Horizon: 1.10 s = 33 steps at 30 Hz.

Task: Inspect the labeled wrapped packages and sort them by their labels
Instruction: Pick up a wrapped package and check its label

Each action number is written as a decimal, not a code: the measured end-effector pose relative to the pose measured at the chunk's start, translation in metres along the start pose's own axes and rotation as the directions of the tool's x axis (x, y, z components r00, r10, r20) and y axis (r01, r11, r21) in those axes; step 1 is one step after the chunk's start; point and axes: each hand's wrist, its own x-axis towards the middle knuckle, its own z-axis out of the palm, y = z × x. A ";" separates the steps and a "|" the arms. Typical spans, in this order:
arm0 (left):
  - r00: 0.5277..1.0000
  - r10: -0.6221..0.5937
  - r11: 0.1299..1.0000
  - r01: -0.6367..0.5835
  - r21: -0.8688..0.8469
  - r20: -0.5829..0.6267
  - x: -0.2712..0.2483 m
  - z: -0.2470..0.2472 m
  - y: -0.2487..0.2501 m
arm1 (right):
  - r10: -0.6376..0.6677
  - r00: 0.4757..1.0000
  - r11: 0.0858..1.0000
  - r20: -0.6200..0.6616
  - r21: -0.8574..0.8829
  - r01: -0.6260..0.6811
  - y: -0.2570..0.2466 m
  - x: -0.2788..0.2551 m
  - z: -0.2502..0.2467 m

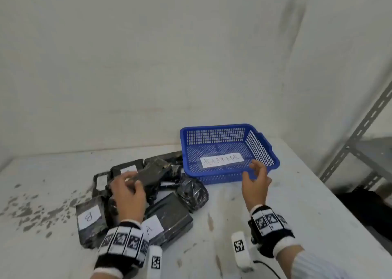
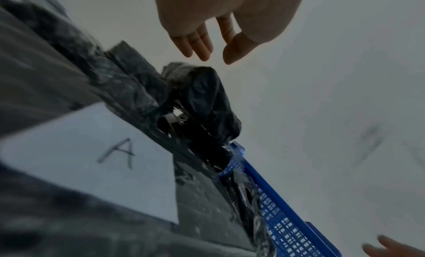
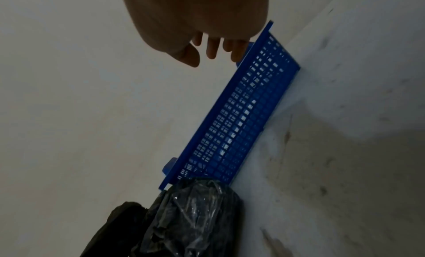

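My left hand (image 1: 127,194) hovers over the pile of wrapped packages (image 1: 148,185) left of the blue basket (image 1: 263,143), fingers loose, holding nothing; my right hand (image 1: 255,183) spread near its rim. Slick wrap may slip, and hidden labels risk missorting

We cannot read the label (image 1: 128,169) on the far package (image 1: 127,166), half covered by the left hand (image 1: 127,196). In the left wrist view, the A package (image 2: 69,170) is blurred and cut off by the frame edge.
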 end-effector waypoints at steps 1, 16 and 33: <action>1.000 0.022 1.000 -0.022 0.003 0.018 0.001 0.006 -0.002 | -0.025 1.000 1.000 0.016 0.002 0.025 0.002 0.000 0.004; 0.989 0.057 0.939 -0.098 0.329 0.133 -0.021 0.020 -0.019 | -0.063 0.969 0.998 0.239 0.004 0.064 0.037 -0.034 0.022; 0.975 0.090 0.866 -0.178 0.467 0.203 -0.031 -0.026 -0.002 | -0.120 0.902 0.975 0.415 -0.119 0.185 0.003 -0.079 -0.025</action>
